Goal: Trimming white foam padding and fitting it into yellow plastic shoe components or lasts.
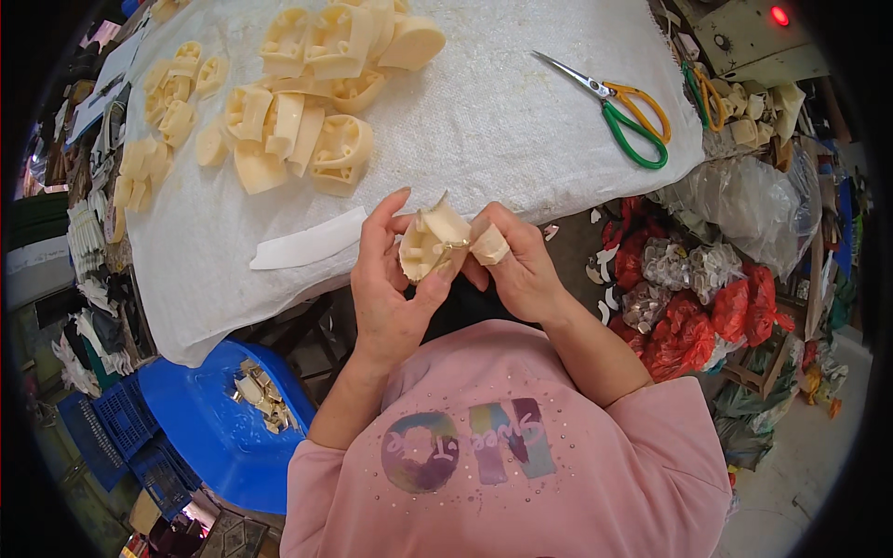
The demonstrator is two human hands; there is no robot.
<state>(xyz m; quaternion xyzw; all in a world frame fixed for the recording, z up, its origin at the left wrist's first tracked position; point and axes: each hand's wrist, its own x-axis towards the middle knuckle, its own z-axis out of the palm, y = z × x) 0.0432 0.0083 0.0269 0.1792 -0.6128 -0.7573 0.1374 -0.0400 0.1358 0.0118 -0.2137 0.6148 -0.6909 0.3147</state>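
Observation:
In front of my chest, my left hand [386, 279] is closed round a cream moulded plastic piece [433, 240], hollow with ribs inside. A thin shiny strip runs along the piece's near edge. My right hand [519, 265] is pinched against the piece's right side with a small pale angular piece [489, 245] at its fingertips. Whether that is a separate part or a wrapping on a finger, I cannot tell. Both hands are just off the near edge of a table covered in white woven sheeting [502, 121]. A flat white strip [307, 242] lies left of my left hand.
Several similar cream pieces [340, 149] are heaped at the table's far left. Scissors [619, 112] with green and yellow handles lie at the right. A blue basin [214, 456] with small shiny parts stands lower left. Red plastic bags [684, 335] crowd the floor at right.

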